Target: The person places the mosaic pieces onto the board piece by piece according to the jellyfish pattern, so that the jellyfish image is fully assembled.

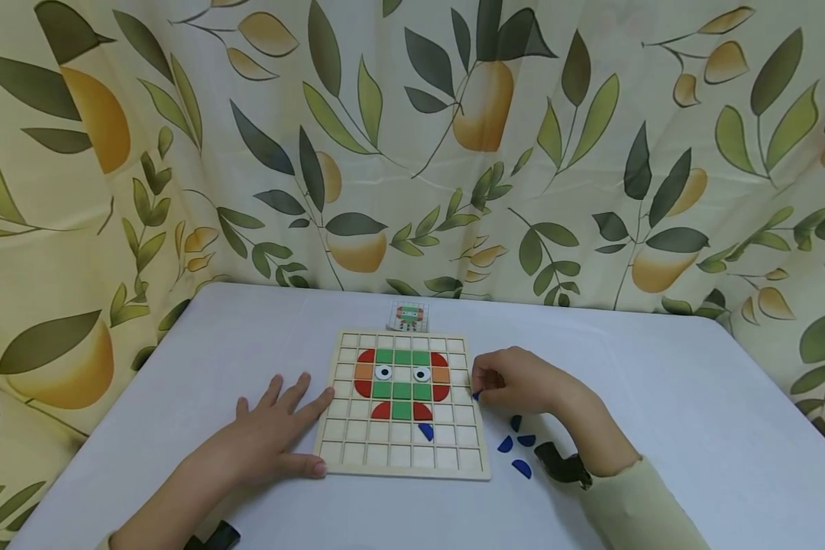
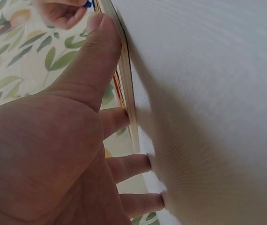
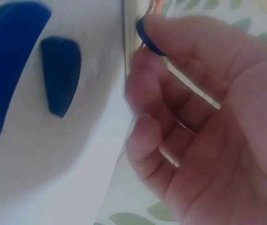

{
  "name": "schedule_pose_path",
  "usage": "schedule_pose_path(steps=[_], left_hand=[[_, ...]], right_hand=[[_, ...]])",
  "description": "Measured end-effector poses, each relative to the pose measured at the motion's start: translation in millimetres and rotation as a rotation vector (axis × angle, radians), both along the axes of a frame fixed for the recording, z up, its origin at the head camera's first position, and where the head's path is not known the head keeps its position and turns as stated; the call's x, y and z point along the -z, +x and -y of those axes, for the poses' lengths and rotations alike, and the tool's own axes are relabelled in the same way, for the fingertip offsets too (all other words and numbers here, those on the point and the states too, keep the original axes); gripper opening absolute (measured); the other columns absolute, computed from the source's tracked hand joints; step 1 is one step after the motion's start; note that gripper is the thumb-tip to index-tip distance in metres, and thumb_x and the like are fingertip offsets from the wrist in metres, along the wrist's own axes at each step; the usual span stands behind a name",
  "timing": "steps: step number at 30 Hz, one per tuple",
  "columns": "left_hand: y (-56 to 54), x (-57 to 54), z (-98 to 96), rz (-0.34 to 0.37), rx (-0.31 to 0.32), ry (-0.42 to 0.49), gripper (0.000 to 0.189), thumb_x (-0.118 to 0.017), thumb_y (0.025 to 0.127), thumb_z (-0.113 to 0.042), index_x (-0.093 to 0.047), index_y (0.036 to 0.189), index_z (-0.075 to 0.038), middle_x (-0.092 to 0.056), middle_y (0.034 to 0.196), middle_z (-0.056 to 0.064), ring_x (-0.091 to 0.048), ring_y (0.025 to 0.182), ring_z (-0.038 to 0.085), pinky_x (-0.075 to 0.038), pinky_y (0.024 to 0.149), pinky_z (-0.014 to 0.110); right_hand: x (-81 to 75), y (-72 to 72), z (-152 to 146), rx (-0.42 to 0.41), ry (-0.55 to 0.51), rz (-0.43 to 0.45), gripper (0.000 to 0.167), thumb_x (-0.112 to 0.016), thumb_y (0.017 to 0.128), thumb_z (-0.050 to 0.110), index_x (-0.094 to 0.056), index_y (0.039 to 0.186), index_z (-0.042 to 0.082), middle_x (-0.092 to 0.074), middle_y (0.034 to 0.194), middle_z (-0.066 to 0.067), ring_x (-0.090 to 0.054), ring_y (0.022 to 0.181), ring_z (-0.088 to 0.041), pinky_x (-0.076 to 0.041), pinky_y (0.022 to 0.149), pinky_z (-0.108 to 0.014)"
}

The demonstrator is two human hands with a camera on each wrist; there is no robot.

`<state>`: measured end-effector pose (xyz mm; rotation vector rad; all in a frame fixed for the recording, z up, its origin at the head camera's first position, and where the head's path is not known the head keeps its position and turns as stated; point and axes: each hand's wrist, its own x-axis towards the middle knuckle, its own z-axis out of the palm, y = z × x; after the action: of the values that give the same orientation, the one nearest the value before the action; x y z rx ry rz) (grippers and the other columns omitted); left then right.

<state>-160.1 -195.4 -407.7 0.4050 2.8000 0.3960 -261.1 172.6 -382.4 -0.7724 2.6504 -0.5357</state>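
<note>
A wooden grid board lies on the white table with a pattern of green, red and orange tiles and two eye discs. Below the pattern, one blue half-round piece rests tilted in the grid. My left hand lies with fingers spread, its thumb and index fingertip touching the board's left edge. At the right edge, my right hand pinches another blue half-round piece between thumb and index finger. Several loose blue half-round pieces lie below that hand, right of the board.
A small picture card with a similar coloured figure lies behind the board. Leaf-and-fruit patterned cloth hangs along the back of the white table. Dark bands are at both wrists.
</note>
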Motion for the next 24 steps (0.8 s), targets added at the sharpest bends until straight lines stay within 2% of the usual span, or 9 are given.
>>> schedule_pose_path(steps=[6, 11, 15, 19, 24], left_hand=[[0.0, -0.6, -0.9, 0.001, 0.001, 0.001, 0.101, -0.071, 0.071, -0.072, -0.036, 0.156, -0.03, -0.023, 0.164, 0.017, -0.012, 0.147, 0.055, -0.013, 0.098, 0.086], [-0.4, -0.9, -1.7, -0.003, 0.002, -0.01, 0.101, -0.072, 0.071, -0.071, -0.037, 0.155, -0.029, -0.024, 0.164, 0.018, -0.013, 0.147, 0.056, -0.014, 0.097, 0.086], [-0.6, -0.4, -2.3, -0.002, -0.002, -0.012, 0.101, -0.074, 0.07, -0.069, -0.038, 0.155, -0.028, -0.025, 0.163, 0.018, -0.013, 0.147, 0.056, -0.014, 0.097, 0.086], [-0.4, 0.3, -1.4, 0.004, -0.003, -0.006, 0.101, -0.074, 0.071, -0.069, -0.037, 0.155, -0.028, -0.024, 0.163, 0.018, -0.012, 0.146, 0.057, -0.013, 0.097, 0.086], [-0.4, 0.9, -0.2, 0.001, 0.003, -0.007, 0.1, -0.073, 0.072, -0.07, -0.036, 0.156, -0.029, -0.023, 0.164, 0.017, -0.012, 0.147, 0.055, -0.012, 0.097, 0.086]], right_hand=[[-5.1, 5.4, 7, -0.061, -0.103, -0.052, 0.01, -0.069, 0.091, 0.009, -0.071, 0.091, 0.018, -0.064, 0.086, 0.011, -0.056, 0.08, -0.013, -0.051, 0.07, -0.027], [-11.1, 17.3, 22, -0.155, -0.145, 0.018, 0.016, -0.066, 0.092, 0.006, -0.072, 0.091, 0.02, -0.064, 0.087, 0.012, -0.056, 0.079, -0.011, -0.051, 0.071, -0.027], [-11.5, 30.4, 40, -0.261, -0.142, 0.085, 0.016, -0.067, 0.093, 0.008, -0.072, 0.09, 0.023, -0.064, 0.085, 0.014, -0.056, 0.077, -0.007, -0.05, 0.072, -0.025], [-8.3, 41.8, 55, -0.342, -0.102, 0.096, 0.018, -0.067, 0.094, 0.011, -0.074, 0.089, 0.026, -0.062, 0.086, 0.018, -0.054, 0.08, -0.003, -0.049, 0.074, -0.021], [-6.6, 48.6, 64, -0.333, -0.067, 0.047, 0.019, -0.068, 0.094, 0.011, -0.076, 0.096, 0.029, -0.063, 0.092, 0.017, -0.054, 0.084, -0.003, -0.049, 0.077, -0.02]])
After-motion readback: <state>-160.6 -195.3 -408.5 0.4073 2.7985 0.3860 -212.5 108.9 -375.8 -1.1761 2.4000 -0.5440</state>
